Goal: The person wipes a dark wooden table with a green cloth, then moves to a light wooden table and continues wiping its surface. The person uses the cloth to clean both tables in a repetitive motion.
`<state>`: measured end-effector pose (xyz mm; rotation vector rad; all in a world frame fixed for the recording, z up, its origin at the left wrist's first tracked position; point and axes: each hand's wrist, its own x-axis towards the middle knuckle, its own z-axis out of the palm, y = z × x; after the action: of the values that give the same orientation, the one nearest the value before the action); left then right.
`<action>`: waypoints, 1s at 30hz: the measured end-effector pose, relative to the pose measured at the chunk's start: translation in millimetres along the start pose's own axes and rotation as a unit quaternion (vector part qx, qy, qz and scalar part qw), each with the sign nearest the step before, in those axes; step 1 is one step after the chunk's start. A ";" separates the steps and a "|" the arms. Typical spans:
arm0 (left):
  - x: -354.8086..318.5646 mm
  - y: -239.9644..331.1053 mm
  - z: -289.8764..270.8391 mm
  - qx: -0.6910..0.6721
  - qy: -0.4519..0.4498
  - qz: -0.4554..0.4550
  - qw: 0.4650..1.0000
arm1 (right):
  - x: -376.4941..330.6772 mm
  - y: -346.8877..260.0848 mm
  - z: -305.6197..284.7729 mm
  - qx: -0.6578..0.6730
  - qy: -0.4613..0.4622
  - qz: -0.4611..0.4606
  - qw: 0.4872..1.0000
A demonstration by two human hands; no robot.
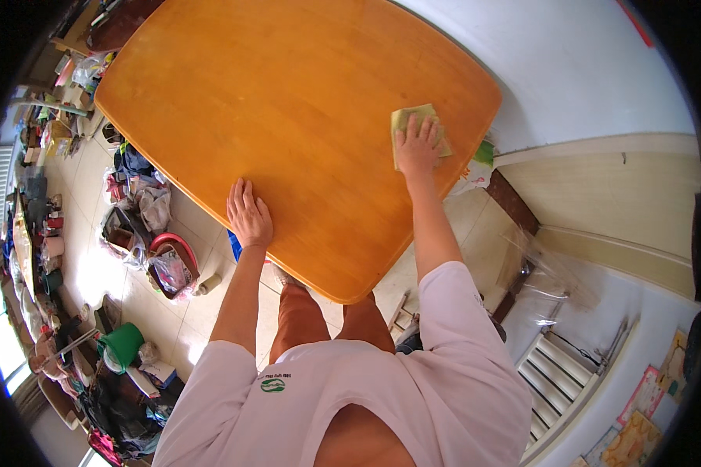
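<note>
A wooden table (288, 101) with an orange-brown top and rounded corners stretches out in front of me. Near its right edge, my right hand (418, 144) lies with fingers spread on a folded yellow cloth (402, 124), pressing it against the tabletop. The palm hides part of the cloth. My left hand (249, 215) rests flat at the table's near left edge, fingers stretched out and nothing in it.
Bags and boxes lie on the tiled floor to the left, beside a red basin (185, 243). Farther down that side is a green bucket (121, 347). A white wall (592, 70) borders the table's far right, and a white radiator (561, 381) stands at lower right.
</note>
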<state>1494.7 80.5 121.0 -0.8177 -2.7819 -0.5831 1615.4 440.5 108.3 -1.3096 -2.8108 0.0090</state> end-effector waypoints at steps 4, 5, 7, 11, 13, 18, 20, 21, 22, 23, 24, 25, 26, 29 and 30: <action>-2.5 -1.3 -0.5 0.000 0.004 0.000 1.000 | -68.3 -68.6 -7.9 0.014 0.041 -0.130 0.991; -2.2 -0.3 -1.8 -0.001 0.005 0.000 1.000 | -92.0 -88.8 -11.2 0.040 0.039 -0.166 0.985; -0.4 1.2 -2.1 0.003 0.011 0.000 1.000 | -142.3 -120.6 -14.4 0.087 0.011 -0.221 0.971; -0.7 -4.1 7.1 0.003 0.008 -0.003 1.000 | -212.3 -123.9 -28.7 0.141 -0.015 -0.313 0.939; -0.7 -3.7 4.2 -0.007 0.002 -0.008 1.000 | -212.4 -106.6 -31.4 0.140 -0.027 -0.330 0.933; -0.9 -2.7 2.6 -0.010 -0.012 -0.023 1.000 | -154.2 -51.3 -30.1 0.039 -0.024 -0.233 0.971; -1.3 -2.9 1.2 -0.012 -0.018 -0.025 0.999 | -109.7 -35.4 -16.2 0.035 -0.003 -0.145 0.989; -0.4 -0.8 0.9 -0.016 -0.019 -0.027 0.999 | -84.6 -31.7 -13.0 0.040 0.007 -0.099 0.994; 0.0 -0.6 0.1 -0.017 -0.021 -0.029 0.999 | -62.8 -36.5 -10.2 0.037 0.006 -0.065 0.997; 0.3 0.2 0.2 -0.022 -0.019 -0.027 0.999 | -42.9 -39.8 -8.2 0.032 0.004 -0.029 0.999; 2.3 0.7 1.4 -0.025 -0.016 -0.029 0.999 | -27.0 -42.0 -6.8 0.027 0.002 0.007 1.000; 0.7 -1.4 0.9 -0.025 -0.017 -0.031 0.999 | -18.7 -56.5 -9.5 0.028 -0.006 0.008 1.000; -1.1 -2.7 0.6 -0.026 -0.019 -0.033 0.999 | -12.4 -78.1 -9.2 0.027 -0.013 0.009 1.000; -0.1 -2.0 -1.0 -0.020 -0.021 -0.026 0.999 | -27.7 -134.3 -7.8 0.022 -0.003 -0.067 0.998; 0.0 -0.3 0.1 -0.026 -0.025 -0.026 0.999 | -38.9 -148.8 -5.3 0.020 0.009 -0.100 0.995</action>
<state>1494.5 80.3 120.9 -0.7833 -2.8520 -0.6560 1526.7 314.9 115.5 -1.0092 -2.8962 0.0453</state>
